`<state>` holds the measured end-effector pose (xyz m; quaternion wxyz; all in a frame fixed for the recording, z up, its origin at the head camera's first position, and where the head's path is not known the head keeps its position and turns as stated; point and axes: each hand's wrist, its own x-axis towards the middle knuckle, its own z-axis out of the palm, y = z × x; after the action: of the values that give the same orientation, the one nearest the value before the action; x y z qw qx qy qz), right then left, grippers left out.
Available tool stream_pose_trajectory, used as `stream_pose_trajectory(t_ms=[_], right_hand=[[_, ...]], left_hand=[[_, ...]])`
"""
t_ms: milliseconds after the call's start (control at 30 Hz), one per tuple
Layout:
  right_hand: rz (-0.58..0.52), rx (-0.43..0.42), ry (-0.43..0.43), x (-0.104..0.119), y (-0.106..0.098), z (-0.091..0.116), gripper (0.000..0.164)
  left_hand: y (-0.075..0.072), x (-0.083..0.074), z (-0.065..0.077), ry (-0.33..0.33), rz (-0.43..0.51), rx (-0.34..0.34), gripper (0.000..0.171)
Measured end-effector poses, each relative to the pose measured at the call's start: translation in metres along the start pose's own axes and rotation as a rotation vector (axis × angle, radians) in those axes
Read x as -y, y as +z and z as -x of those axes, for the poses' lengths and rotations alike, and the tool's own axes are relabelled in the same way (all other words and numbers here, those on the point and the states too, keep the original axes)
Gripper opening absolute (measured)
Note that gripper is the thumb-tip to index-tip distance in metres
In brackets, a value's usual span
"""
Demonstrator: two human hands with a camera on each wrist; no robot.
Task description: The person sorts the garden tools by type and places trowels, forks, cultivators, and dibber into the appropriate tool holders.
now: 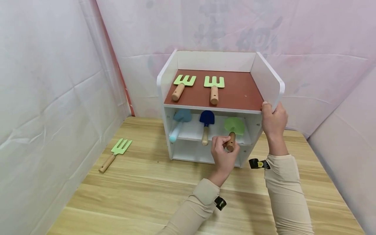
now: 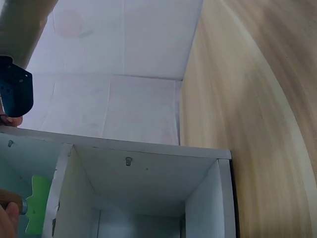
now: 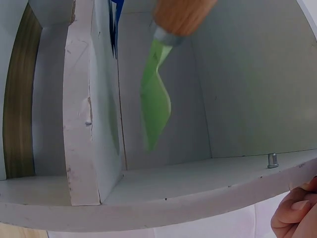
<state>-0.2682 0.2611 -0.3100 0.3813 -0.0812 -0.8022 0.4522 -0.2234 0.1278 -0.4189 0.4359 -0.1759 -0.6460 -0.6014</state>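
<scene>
My left hand [image 1: 224,156] pinches the wooden handle of a green trowel [image 1: 235,125] in front of the white shelf unit [image 1: 217,107]. The trowel's blade reaches into the right part of the middle compartment, as the right wrist view also shows with the blade [image 3: 156,101] pointing inward. Whether the blade touches the shelf board I cannot tell. My right hand [image 1: 274,121] grips the unit's right side panel near the top board's front corner. Left of the green trowel lie a dark blue trowel [image 1: 207,117] and a light blue trowel [image 1: 182,116], handles jutting forward.
On the unit's brown top board [image 1: 238,94] lie two green hand forks [image 1: 214,83] with wooden handles. Another green fork [image 1: 118,148] lies on the wooden table [image 1: 138,195] at the left. Pale cloth walls [image 1: 58,81] stand behind and on both sides.
</scene>
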Motion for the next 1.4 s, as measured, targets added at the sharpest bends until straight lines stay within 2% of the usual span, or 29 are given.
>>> stream_pose_trajectory(t_ms=[167,567,800,967,1100,1167,1300,1400], right_hand=[[0.004,0.005,-0.003,-0.001,0.000,0.000,0.034],[0.002,0.012,0.007,0.001,0.000,0.000,0.034],[-0.005,0.015,0.011,0.001,0.000,0.001,0.036],[-0.001,0.017,0.011,0.000,0.000,0.001,0.036],[0.002,0.008,0.014,0.000,0.000,0.001,0.033],[0.002,0.005,0.010,0.000,0.000,0.000,0.032],[-0.004,0.007,-0.003,-0.001,0.001,0.000,0.034],[-0.009,0.013,-0.001,-0.001,0.001,0.000,0.036]], left_hand=[[0.006,0.008,-0.001,-0.030,-0.033,0.003,0.027],[0.014,0.007,-0.006,-0.207,0.000,0.056,0.022],[0.015,0.000,-0.011,-0.342,-0.011,0.105,0.025],[0.011,-0.010,-0.018,-0.480,-0.025,0.190,0.028],[0.008,-0.018,-0.025,-0.623,-0.022,0.313,0.033],[0.007,-0.020,-0.028,-0.670,-0.011,0.375,0.035],[0.006,-0.022,-0.030,-0.687,0.032,0.450,0.036],[0.004,-0.021,-0.033,-0.646,0.035,0.473,0.031]])
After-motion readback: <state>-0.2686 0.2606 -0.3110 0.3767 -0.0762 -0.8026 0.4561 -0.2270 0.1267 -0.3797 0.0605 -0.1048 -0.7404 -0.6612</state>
